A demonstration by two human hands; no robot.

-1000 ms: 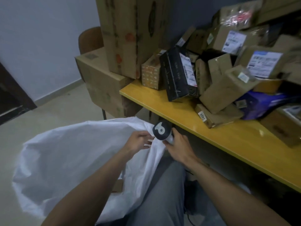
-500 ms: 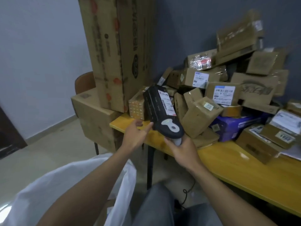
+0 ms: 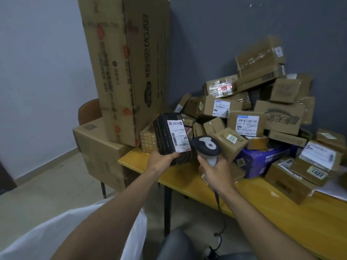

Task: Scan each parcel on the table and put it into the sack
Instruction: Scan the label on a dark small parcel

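My left hand [image 3: 161,158] grips the lower end of a black parcel [image 3: 169,138] with a white shipping label, holding it upright at the table's left end. Just to its right, my right hand [image 3: 216,170] holds the handle of a black and grey barcode scanner [image 3: 206,145], whose head points away from me toward the parcels. Several brown cardboard parcels [image 3: 247,122] are piled on the yellow table [image 3: 187,182] against the dark wall. The white sack [image 3: 56,237] lies low at the bottom left, beneath my left forearm.
A tall cardboard carton [image 3: 125,68] stands on a big box [image 3: 99,152] left of the table, with a brown chair [image 3: 89,111] behind it. A blue box [image 3: 261,160] and labelled parcels [image 3: 308,166] fill the table's right. The scanner cable [image 3: 218,218] hangs down from the scanner.
My left hand left the sack, reached up and took hold of the black parcel. My right hand raised the scanner beside it. The view lifted from the sack to the table.
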